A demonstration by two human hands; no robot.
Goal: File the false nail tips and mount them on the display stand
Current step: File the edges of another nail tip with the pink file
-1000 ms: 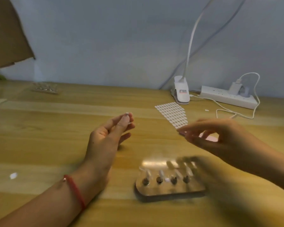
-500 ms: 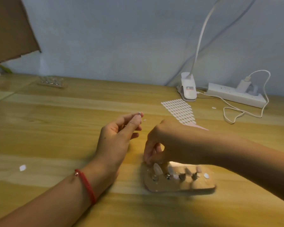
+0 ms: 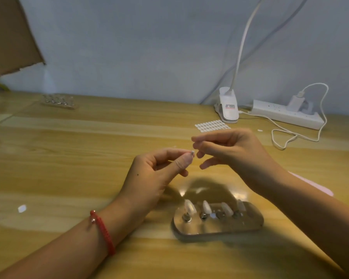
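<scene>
- Display stand (image 3: 218, 228): glossy oval base flat on the counter (image 3: 89, 158), lower centre-right, four pegs (image 3: 186, 217) in a row.
- False nail tips (image 3: 207, 206): four, pale, translucent, one tilted atop each peg.
- Tiny white piece (image 3: 192, 152): pinched in left-hand fingers (image 3: 183, 161), frame centre.

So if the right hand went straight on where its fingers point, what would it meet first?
Probably the small white piece pinched in the left hand, just ahead of the right hand; depth unclear.

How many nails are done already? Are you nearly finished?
Four nail tips already stand on the display stand. The left hand pinches a small white piece, with the right hand close beside it. That piece is not yet mounted; a free peg is hard to see.
</scene>
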